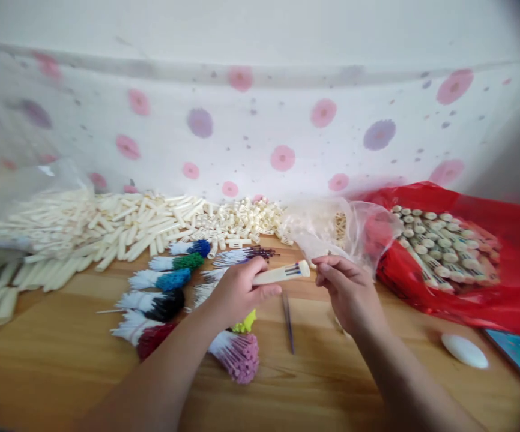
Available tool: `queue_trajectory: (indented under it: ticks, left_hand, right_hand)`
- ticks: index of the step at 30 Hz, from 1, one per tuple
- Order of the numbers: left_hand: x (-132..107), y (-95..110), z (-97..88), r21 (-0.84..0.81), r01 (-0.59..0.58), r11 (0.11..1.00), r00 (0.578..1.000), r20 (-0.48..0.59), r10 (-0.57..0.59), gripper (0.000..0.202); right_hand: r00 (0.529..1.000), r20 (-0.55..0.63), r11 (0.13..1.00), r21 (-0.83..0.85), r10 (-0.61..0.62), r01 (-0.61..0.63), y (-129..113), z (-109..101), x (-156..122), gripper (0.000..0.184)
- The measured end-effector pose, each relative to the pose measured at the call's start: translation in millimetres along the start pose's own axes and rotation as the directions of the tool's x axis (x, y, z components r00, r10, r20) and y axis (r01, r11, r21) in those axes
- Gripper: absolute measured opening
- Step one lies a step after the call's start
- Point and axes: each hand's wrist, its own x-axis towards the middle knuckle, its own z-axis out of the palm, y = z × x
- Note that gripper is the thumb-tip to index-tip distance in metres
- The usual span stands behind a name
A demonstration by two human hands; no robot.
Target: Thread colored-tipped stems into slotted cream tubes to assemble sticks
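My left hand (233, 291) is closed around a cream pen barrel (278, 274). The barrel lies nearly level, with dark blue and red strips in slots close to its rounded right end. Just right of that end, my right hand (343, 288) has its thumb and fingertips pinched together; what they hold is too small or hidden to make out. A gap separates the pinched fingers from the barrel. On the wood below lie dark tweezers (289, 324). Bundles of thin white sticks with coloured ends, such as the pink bundle (237, 357) and black bundle (163, 304), surround my left forearm.
Cream tubes (129, 225) are heaped at the back left, beside a pile of small cream slotted pieces (246, 219). A clear plastic bag (314, 222) stands behind my right hand. At right are a red bag (449, 306) with filled barrels, a white oval object (465, 350) and a phone (519, 357).
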Motion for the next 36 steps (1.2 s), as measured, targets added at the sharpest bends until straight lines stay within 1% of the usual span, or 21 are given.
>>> queue_trajectory:
  ticks: [1,2,3,4,5,6,7,9,10,11,12,14,15,16,20,22,24,28,31,34,36]
  left_hand:
    - [1,0,-4.5,-0.015,0.025,1.000,0.997,-0.071,-0.026,0.025]
    - [1,-2,-11.2,-0.039,0.055,0.998,0.987,-0.152,-0.060,0.025]
    - [1,-3,-20.2,-0.080,0.090,0.993,0.965,-0.238,-0.107,0.026]
    - [0,-6,-31.4,-0.133,0.122,0.984,0.934,-0.320,-0.159,0.026]
    - [-2,-10,-44.5,-0.190,0.139,0.972,0.899,-0.388,-0.205,0.027]
    - [-5,-14,-59.0,-0.244,0.143,0.959,0.866,-0.438,-0.240,0.026]
    - [-8,-21,-74.2,-0.270,0.127,0.955,0.847,-0.471,-0.245,0.025]
    - [-14,-38,-102.7,-0.230,0.093,0.969,0.855,-0.479,-0.196,0.022]
    - [-16,-49,-114.2,-0.193,0.113,0.975,0.868,-0.458,-0.191,0.021]
    - [-18,-61,-123.1,-0.141,0.166,0.976,0.863,-0.459,-0.213,0.022]
    - [-19,-74,-129.0,-0.091,0.245,0.965,0.829,-0.496,-0.257,0.022]
    - [-19,-100,-132.4,0.011,0.436,0.900,0.747,-0.561,-0.356,0.022]
    - [-19,-111,-131.0,0.037,0.482,0.875,0.730,-0.570,-0.378,0.022]
    - [-18,-122,-128.5,0.064,0.516,0.854,0.722,-0.569,-0.393,0.021]
    - [-17,-149,-120.0,0.169,0.573,0.802,0.735,-0.539,-0.411,0.021]
    - [-18,-157,-120.0,0.211,0.596,0.775,0.736,-0.529,-0.422,0.023]
    - [-18,-164,-121.5,0.237,0.609,0.757,0.741,-0.512,-0.435,0.022]
    - [-21,-173,-122.8,0.276,0.594,0.756,0.772,-0.460,-0.438,0.022]
    - [-23,-176,-122.1,0.297,0.600,0.743,0.773,-0.452,-0.444,0.022]
    - [-25,-178,-122.0,0.304,0.623,0.721,0.758,-0.463,-0.459,0.022]
    - [-25,-178,-122.9,0.300,0.630,0.716,0.752,-0.463,-0.468,0.021]
  right_hand:
    - [0.999,0.046,0.997,-0.079,0.020,-0.016,2,10,7,0.011]
    - [0.990,0.136,0.981,-0.196,0.022,0.005,3,23,14,0.014]
    - [0.967,0.255,0.944,-0.323,0.017,0.069,4,39,22,0.016]
    - [0.923,0.385,0.883,-0.439,0.016,0.168,4,57,30,0.018]
    - [0.855,0.519,0.787,-0.534,0.016,0.309,5,76,38,0.021]
    - [0.807,0.590,0.729,-0.566,0.032,0.385,6,97,46,0.020]
    - [0.773,0.632,0.692,-0.579,0.047,0.431,8,117,54,0.019]
    - [0.718,0.692,0.616,-0.599,0.076,0.512,13,156,67,0.019]
    - [0.695,0.712,0.571,-0.611,0.095,0.548,17,173,73,0.019]
    - [0.678,0.726,0.525,-0.623,0.115,0.580,21,188,77,0.021]
    - [0.663,0.736,0.478,-0.635,0.136,0.607,25,201,81,0.021]
    - [0.640,0.745,0.391,-0.654,0.186,0.648,34,221,84,0.021]
    - [0.631,0.746,0.352,-0.661,0.214,0.662,37,228,84,0.020]
    - [0.623,0.744,0.315,-0.668,0.242,0.674,41,234,84,0.019]
    - [0.597,0.732,0.209,-0.673,0.329,0.710,51,251,81,0.027]
    - [0.589,0.729,0.177,-0.668,0.348,0.723,55,258,80,0.029]
    - [0.594,0.720,0.145,-0.672,0.359,0.726,59,265,78,0.028]
    - [0.601,0.717,0.103,-0.668,0.354,0.737,64,275,74,0.029]
    - [0.600,0.724,0.094,-0.661,0.341,0.744,64,274,73,0.029]
    - [0.626,0.707,0.087,-0.683,0.330,0.725,60,266,75,0.028]
    - [0.647,0.696,0.093,-0.700,0.311,0.708,54,255,78,0.025]
